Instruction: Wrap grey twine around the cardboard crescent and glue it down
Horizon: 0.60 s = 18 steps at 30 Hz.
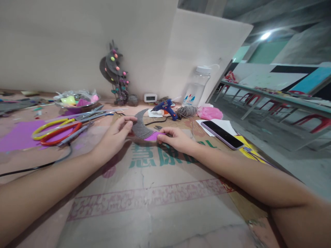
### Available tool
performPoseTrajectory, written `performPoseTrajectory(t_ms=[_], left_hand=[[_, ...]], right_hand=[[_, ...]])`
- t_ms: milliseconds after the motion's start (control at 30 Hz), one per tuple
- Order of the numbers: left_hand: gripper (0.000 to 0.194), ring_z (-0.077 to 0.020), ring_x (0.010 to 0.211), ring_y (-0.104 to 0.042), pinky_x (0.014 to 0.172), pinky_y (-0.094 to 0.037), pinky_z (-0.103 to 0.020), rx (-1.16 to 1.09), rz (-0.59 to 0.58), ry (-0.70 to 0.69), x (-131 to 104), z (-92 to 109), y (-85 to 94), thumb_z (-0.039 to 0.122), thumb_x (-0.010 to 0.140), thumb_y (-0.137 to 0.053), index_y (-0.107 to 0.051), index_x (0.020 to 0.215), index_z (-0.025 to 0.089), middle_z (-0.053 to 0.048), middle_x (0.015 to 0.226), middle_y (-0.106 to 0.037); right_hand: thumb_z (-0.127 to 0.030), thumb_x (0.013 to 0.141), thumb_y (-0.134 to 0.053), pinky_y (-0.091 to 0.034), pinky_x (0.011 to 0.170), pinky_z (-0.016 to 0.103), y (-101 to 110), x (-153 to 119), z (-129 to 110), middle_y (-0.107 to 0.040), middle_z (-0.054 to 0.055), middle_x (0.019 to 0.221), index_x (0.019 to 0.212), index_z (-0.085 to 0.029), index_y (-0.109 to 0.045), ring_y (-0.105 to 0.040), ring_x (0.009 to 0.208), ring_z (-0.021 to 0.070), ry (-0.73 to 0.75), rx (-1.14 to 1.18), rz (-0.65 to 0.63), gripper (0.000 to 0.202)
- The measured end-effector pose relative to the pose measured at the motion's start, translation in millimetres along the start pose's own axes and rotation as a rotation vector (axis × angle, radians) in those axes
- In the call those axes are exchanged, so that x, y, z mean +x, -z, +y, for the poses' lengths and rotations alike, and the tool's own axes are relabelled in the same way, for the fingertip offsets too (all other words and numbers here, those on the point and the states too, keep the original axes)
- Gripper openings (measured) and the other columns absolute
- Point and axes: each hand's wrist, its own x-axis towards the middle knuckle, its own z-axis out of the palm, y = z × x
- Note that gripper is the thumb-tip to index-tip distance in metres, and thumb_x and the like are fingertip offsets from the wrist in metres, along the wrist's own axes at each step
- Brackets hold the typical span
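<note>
A grey yarn-covered crescent [140, 126] is held above the printed cardboard [144, 199] in the middle of the view. At its left edge, my left hand [119, 132] has its thumb and fingers closed on it. My right hand [172, 137] pinches a purple piece [152, 136] that juts from the crescent's lower right end. A blue glue gun [167, 108] lies behind, beside a ball of grey yarn [186, 112].
Red and yellow scissors [62, 132] lie on the left near purple sheets [19, 134] and a bowl [77, 107]. A decorated crescent [113, 69], small clock [150, 97] and water bottle [196, 88] stand behind. A phone [222, 134] lies right.
</note>
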Motion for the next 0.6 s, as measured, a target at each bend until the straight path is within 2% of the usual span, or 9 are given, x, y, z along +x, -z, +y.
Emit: performPoseTrajectory(t_ms=[133, 233, 467, 600], left_hand=[[0.024, -0.0216, 0.086, -0.061, 0.077, -0.048, -0.034, 0.044, 0.065, 0.048, 3.9, 1.3, 3.6, 0.035, 0.078, -0.056, -0.065, 0.093, 0.018, -0.005, 0.093, -0.066], [0.022, -0.0221, 0.083, -0.061, 0.072, -0.047, -0.033, 0.143, 0.101, 0.088, 2.5, 4.7, 3.9, 0.033, 0.074, -0.061, -0.068, 0.09, 0.019, -0.005, 0.089, -0.069], [0.019, -0.0186, 0.081, -0.062, 0.074, -0.046, -0.03, 0.086, 0.028, 0.001, 0.2, 0.1, 0.9, 0.03, 0.075, -0.061, -0.067, 0.091, 0.021, -0.003, 0.087, -0.069], [0.025, -0.0166, 0.067, -0.06, 0.059, -0.046, -0.027, -0.025, -0.008, 0.08, 0.4, 0.6, 1.3, 0.032, 0.078, -0.056, -0.063, 0.1, 0.022, -0.001, 0.074, -0.064]], right_hand=[[-0.035, 0.083, -0.051, -0.039, 0.058, 0.022, -0.4, 0.9, 1.8, -0.058, 0.001, 0.069, 0.075, -0.015, -0.059, -0.051, 0.062, 0.01, 0.013, -0.027, 0.003, 0.023], [-0.036, 0.084, -0.05, -0.039, 0.06, 0.023, -0.4, 1.4, 3.4, -0.059, 0.001, 0.07, 0.075, -0.016, -0.059, -0.051, 0.063, 0.0103, 0.031, -0.039, 0.004, 0.023], [-0.037, 0.084, -0.05, -0.04, 0.063, 0.024, -0.3, 1.1, 3.8, -0.059, 0.001, 0.069, 0.075, -0.016, -0.059, -0.052, 0.064, 0.0106, 0.037, -0.061, -0.005, 0.024], [-0.038, 0.084, -0.05, -0.039, 0.06, 0.023, -0.8, 1.2, 4.8, -0.059, 0.0, 0.068, 0.075, -0.017, -0.06, -0.052, 0.063, 0.0105, 0.034, -0.055, 0.003, 0.025]])
